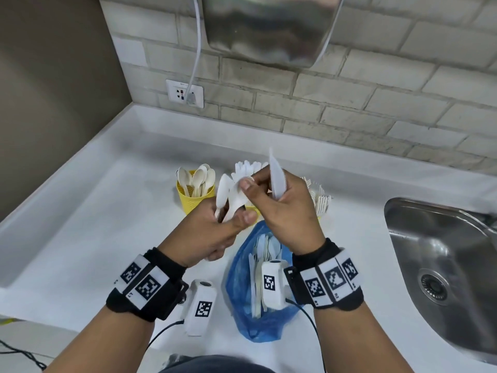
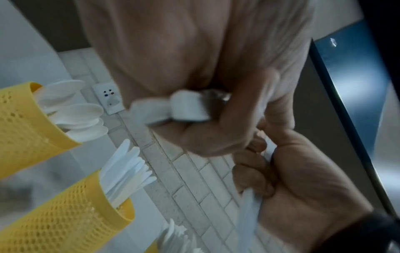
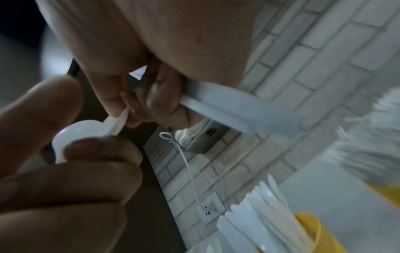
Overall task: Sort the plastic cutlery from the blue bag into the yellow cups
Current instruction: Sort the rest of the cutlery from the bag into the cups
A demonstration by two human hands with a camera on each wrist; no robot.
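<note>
Above the blue bag [image 1: 242, 286], my left hand [image 1: 236, 218] grips a few white plastic spoons [image 1: 222, 193] by their handles, bowls up. Just beside it, my right hand [image 1: 258, 188] holds a white serrated knife [image 1: 277, 176] upright in its curled fingers, while its thumb and forefinger pinch one of the spoons. The knife [image 3: 238, 111] and a spoon bowl [image 3: 80, 133] show in the right wrist view. Three yellow mesh cups stand behind: one with spoons [image 1: 195, 200], one with knives [image 2: 75, 214] mostly hidden by my hands, one with forks [image 1: 320, 201]. More cutlery lies inside the bag.
A steel sink [image 1: 443, 265] is set into the white counter [image 1: 94, 211] at the right. On the brick wall behind hang a steel dispenser [image 1: 269, 28] and a socket [image 1: 184, 92] with a white cable [image 1: 198, 49]. A brown wall closes the left side.
</note>
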